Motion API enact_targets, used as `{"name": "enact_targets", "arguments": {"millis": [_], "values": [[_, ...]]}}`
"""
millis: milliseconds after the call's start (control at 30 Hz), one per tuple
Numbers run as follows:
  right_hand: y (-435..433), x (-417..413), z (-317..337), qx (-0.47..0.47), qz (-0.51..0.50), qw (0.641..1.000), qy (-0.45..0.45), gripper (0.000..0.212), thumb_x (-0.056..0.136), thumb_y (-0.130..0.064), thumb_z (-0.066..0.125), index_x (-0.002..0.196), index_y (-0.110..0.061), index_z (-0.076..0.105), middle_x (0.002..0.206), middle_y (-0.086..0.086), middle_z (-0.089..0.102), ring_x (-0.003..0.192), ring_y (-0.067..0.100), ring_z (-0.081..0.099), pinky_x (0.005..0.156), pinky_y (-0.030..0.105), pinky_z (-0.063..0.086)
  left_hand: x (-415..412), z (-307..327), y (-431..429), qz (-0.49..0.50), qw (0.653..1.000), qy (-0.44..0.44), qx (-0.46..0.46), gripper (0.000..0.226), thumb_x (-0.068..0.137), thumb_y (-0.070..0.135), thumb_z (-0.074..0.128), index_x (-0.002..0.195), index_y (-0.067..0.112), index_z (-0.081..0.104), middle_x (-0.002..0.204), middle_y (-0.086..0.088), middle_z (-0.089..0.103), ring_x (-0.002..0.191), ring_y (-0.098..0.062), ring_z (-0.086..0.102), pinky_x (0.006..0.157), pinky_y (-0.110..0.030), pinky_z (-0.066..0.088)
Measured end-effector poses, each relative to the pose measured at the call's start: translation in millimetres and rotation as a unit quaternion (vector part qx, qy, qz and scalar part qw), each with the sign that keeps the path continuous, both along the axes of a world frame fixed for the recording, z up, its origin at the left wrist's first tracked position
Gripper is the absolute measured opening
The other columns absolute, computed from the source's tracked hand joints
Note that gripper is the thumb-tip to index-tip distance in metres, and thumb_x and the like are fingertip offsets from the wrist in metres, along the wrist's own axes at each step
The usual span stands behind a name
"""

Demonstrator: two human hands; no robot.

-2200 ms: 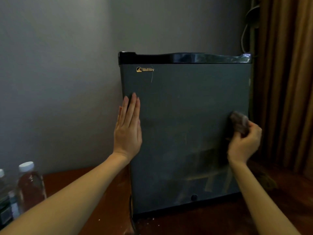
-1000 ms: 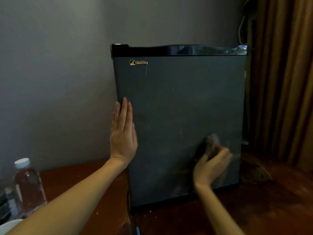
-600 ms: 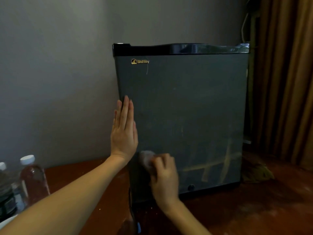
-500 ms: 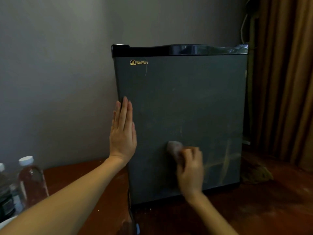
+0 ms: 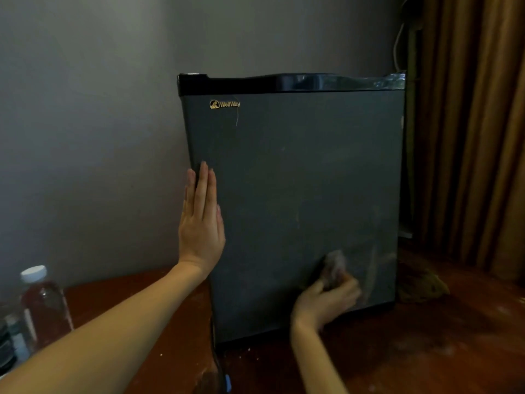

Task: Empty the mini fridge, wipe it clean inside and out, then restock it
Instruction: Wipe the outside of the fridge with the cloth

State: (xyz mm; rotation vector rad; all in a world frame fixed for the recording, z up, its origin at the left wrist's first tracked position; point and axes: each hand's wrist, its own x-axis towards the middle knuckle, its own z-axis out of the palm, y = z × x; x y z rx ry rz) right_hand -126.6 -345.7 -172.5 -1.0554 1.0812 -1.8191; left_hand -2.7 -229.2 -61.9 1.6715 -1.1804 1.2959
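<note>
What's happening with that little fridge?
A person is cleaning the outside of the mini fridge, whose door is closed. Their left hand lies flat on the door near its left edge, and their right hand holds a cloth against the lower right of the door. A water bottle stands at the left.

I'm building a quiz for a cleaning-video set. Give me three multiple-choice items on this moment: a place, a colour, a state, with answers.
1. Where on the fridge door is the cloth? A top left; B lower right; C centre.
2. What colour is the cap of the bottle? A white; B red; C blue.
3. How is the left hand? A gripping the cloth; B flat on the door; C in a fist.
Answers: 1 B, the right hand holds it near the door's lower right corner. 2 A, it is plainly white. 3 B, its fingers lie straight against the door.
</note>
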Motion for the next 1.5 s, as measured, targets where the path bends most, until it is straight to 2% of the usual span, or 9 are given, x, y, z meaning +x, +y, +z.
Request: {"name": "enact_targets", "arguments": {"millis": [167,267,467,733,800,967,1200,1400,1500], "values": [[78,40,-45,-0.063,0.096,0.986,0.117,0.037,0.070,0.010,0.063,0.105,0.005,0.051,0.112,0.034,0.053,0.107,0.038,0.041,0.093,0.040,0.029,-2,1,2,0.019,1.000,-0.001,0.009,0.057,0.100,0.015,0.025,0.153,0.009,0.003,0.161,0.000,-0.002,0.149,-0.020,-0.006,0.117,-0.049,0.024],[100,33,-56,-0.112,0.199,0.959,0.168,0.036,0.074,0.009,0.067,0.101,-0.013,0.055,0.116,0.012,0.051,0.108,0.026,0.042,0.087,0.039,0.042,-7,3,6,0.043,0.999,0.000,0.029,0.057,0.101,0.015,0.027,0.153,0.007,0.005,0.161,-0.005,0.000,0.149,-0.022,-0.005,0.120,-0.041,0.015],[66,-7,19,-0.269,0.241,0.925,0.121,0.052,0.078,0.010,0.066,0.104,-0.034,0.054,0.112,-0.004,0.050,0.113,0.014,0.049,0.094,0.018,0.036,-8,13,41,0.067,0.990,-0.042,0.117,0.059,0.098,0.014,0.031,0.153,0.006,0.011,0.162,-0.005,0.004,0.149,-0.021,0.004,0.121,-0.032,0.006],[31,-7,250,-0.679,0.133,0.700,0.176,0.034,0.084,0.000,0.064,0.117,-0.010,0.066,0.120,0.005,0.060,0.114,0.022,0.051,0.093,0.039,0.046,-17,67,67,-0.026,1.000,0.014,-0.009,0.073,0.092,0.003,0.056,0.153,0.012,0.018,0.161,0.004,0.011,0.147,-0.010,0.017,0.113,-0.018,0.023],[34,-1,281,-0.726,0.135,0.638,0.220,0.037,0.081,0.001,0.065,0.116,-0.010,0.066,0.115,0.004,0.063,0.108,0.022,0.055,0.089,0.037,0.048,-26,87,65,-0.048,0.998,0.007,-0.038,0.076,0.089,0.010,0.064,0.152,0.011,0.021,0.159,0.000,0.020,0.145,-0.010,0.022,0.113,-0.012,0.020],[28,10,306,-0.732,0.158,0.586,0.311,0.037,0.073,-0.005,0.073,0.108,-0.008,0.064,0.107,0.006,0.068,0.098,0.025,0.061,0.078,0.043,0.053,-37,127,57,-0.044,0.997,-0.015,-0.068,0.076,0.080,0.013,0.075,0.146,0.011,0.036,0.147,-0.008,0.034,0.135,-0.019,0.036,0.107,-0.026,0.039],[0,1,291,-0.757,0.161,0.539,0.333,0.040,0.090,-0.022,0.064,0.129,-0.013,0.060,0.139,0.014,0.045,0.126,0.025,0.048,0.101,0.036,0.046,-20,142,58,-0.057,0.996,-0.052,-0.032,0.048,0.077,-0.004,0.071,0.121,0.010,0.060,0.117,-0.005,0.061,0.106,-0.020,0.060,0.087,-0.033,0.052],[-3,13,268,-0.718,0.170,0.630,0.242,0.043,0.085,-0.003,0.065,0.126,-0.012,0.061,0.120,0.006,0.059,0.110,0.022,0.057,0.089,0.038,0.050,-12,132,53,-0.045,0.993,-0.101,-0.034,0.043,0.077,-0.002,0.073,0.119,0.005,0.066,0.122,-0.009,0.065,0.112,-0.023,0.063,0.097,-0.032,0.049],[-5,15,249,-0.720,0.177,0.627,0.238,0.040,0.084,0.000,0.063,0.123,-0.010,0.063,0.121,0.007,0.061,0.113,0.024,0.058,0.093,0.039,0.049,-7,118,56,-0.020,0.987,-0.158,-0.034,0.031,0.077,0.002,0.073,0.108,0.003,0.070,0.110,-0.011,0.070,0.103,-0.023,0.064,0.090,-0.029,0.048]]}}
